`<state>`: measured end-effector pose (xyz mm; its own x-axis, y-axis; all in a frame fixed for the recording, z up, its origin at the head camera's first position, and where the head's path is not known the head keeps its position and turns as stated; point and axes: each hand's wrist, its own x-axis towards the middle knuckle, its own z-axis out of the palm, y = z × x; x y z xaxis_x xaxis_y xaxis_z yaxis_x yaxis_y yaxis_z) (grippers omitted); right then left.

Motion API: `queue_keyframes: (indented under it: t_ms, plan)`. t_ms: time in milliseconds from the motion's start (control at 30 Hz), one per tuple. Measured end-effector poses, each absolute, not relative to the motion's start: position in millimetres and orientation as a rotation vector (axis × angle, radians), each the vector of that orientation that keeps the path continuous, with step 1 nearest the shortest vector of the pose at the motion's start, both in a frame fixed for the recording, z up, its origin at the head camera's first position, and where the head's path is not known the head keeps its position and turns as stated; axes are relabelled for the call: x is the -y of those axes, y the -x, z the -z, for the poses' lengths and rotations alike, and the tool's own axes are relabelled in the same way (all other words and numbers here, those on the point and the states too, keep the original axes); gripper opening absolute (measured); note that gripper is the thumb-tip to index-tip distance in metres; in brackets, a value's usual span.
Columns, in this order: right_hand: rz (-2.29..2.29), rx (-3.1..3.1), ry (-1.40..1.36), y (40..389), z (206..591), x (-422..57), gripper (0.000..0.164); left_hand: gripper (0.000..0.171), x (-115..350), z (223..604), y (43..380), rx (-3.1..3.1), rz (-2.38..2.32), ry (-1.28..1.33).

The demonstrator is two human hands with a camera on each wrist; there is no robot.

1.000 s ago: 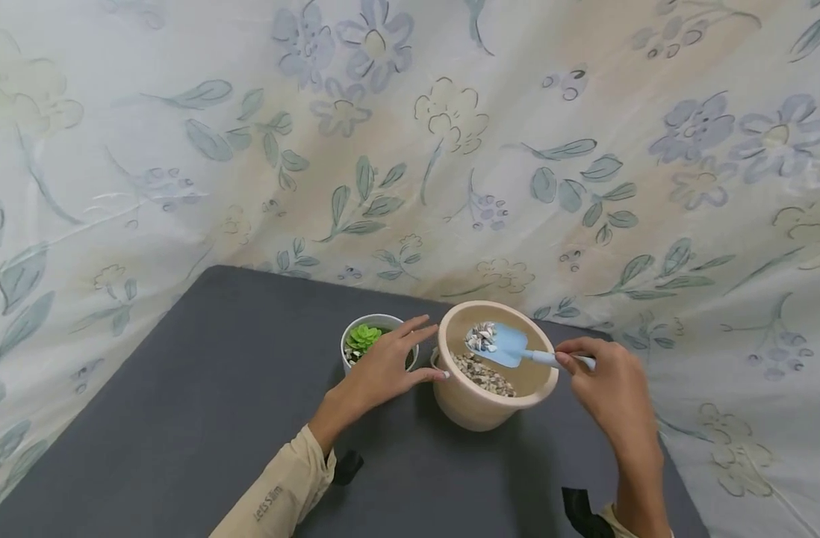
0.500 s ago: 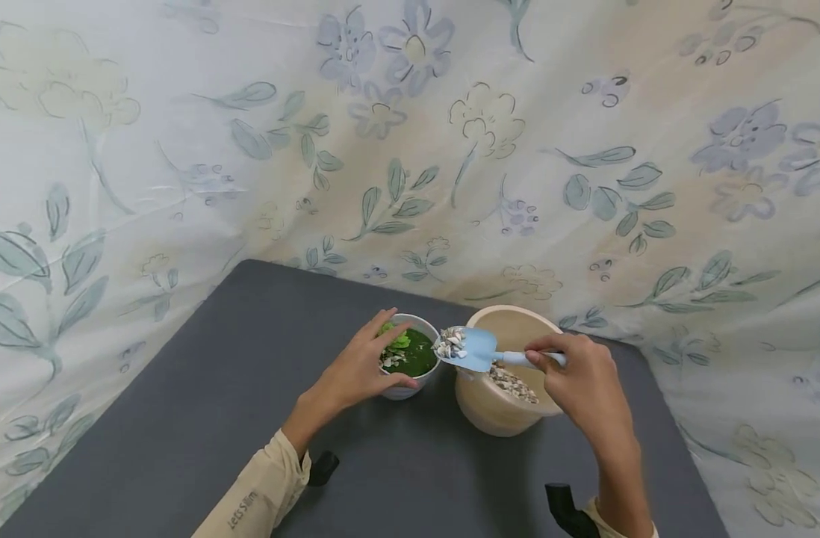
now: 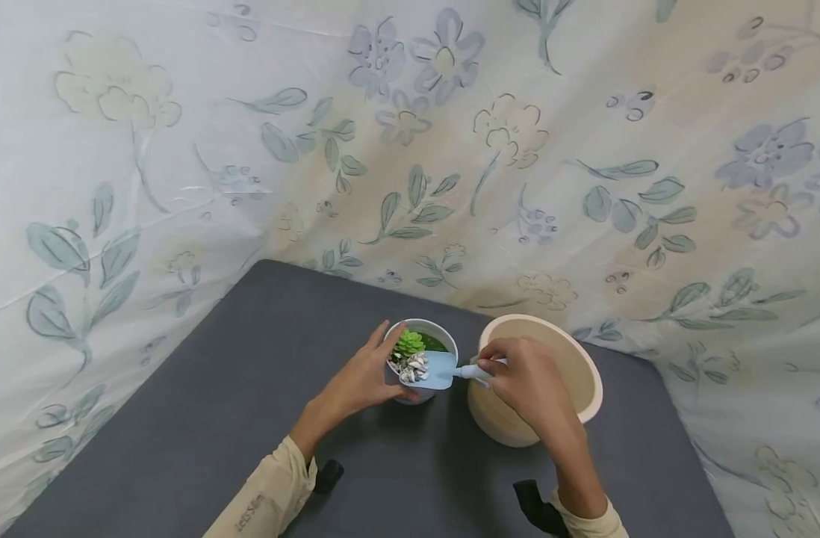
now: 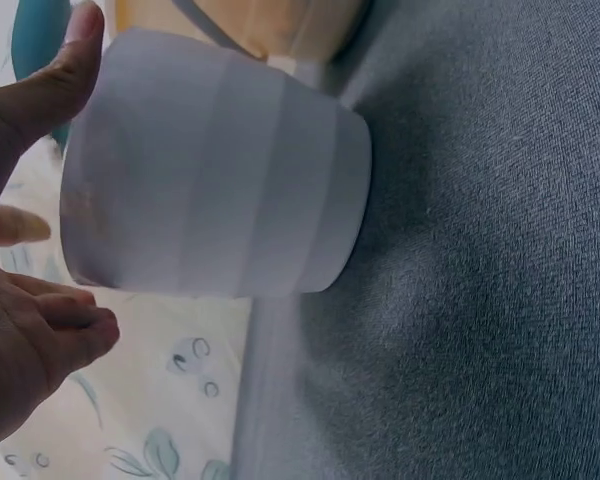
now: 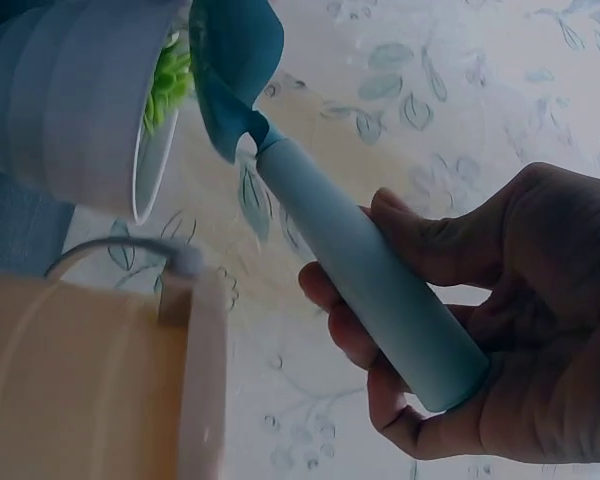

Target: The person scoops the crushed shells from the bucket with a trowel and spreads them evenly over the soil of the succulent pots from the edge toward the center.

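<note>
My right hand (image 3: 527,377) grips the handle of a light blue trowel (image 3: 438,371), thumb on one side and fingers curled round the other. Its blade carries a heap of pale pebbles (image 3: 415,367) and overlaps the near part of a small white plant pot (image 3: 443,331). Inside that pot a bright green succulent (image 3: 410,343) stands at the left, with some pebbles by it and a green surface. My left hand (image 3: 363,377) holds the pot near its rim, thumb on the near side and fingers on the left. In the left wrist view, the ribbed pot (image 4: 220,170) stands on the dark cloth.
A larger beige bucket (image 3: 588,366) stands right of the pot, partly behind my right hand and forearm. A grey handle (image 5: 115,242) shows at its rim. Dark grey cloth (image 3: 249,373) covers the table, and a floral curtain (image 3: 356,202) hangs close behind it.
The loaded trowel has moved left, out of the bucket and over the white pot. My left hand has shifted from between the two containers to the pot's left and near side.
</note>
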<state>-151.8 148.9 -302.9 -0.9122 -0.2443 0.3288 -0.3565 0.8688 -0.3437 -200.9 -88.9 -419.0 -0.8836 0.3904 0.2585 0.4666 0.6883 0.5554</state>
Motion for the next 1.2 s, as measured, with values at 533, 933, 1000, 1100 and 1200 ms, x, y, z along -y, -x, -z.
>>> queue_keyframes:
  t_ms: [533, 933, 1000, 1100, 1200]
  plan:
    - [-0.403, 2.961, -0.514, 169, 271, -133, 0.006, 0.113, 81, 425, 208, 2.717, 0.991, 0.663]
    - [-0.490, 2.983, -0.411, 164, 264, -139, 0.006, 0.128, 75, 425, 208, 2.753, 1.005, 0.711]
    - [-0.508, 2.967, -0.397, 161, 263, -142, 0.008, 0.131, 72, 429, 210, 2.742, 1.012, 0.683]
    - [-0.523, 2.937, -0.392, 154, 262, -149, 0.009, 0.132, 71, 434, 211, 2.722, 1.017, 0.614]
    - [-0.524, 2.912, -0.374, 148, 261, -158, 0.008, 0.130, 78, 434, 214, 2.703, 1.046, 0.602]
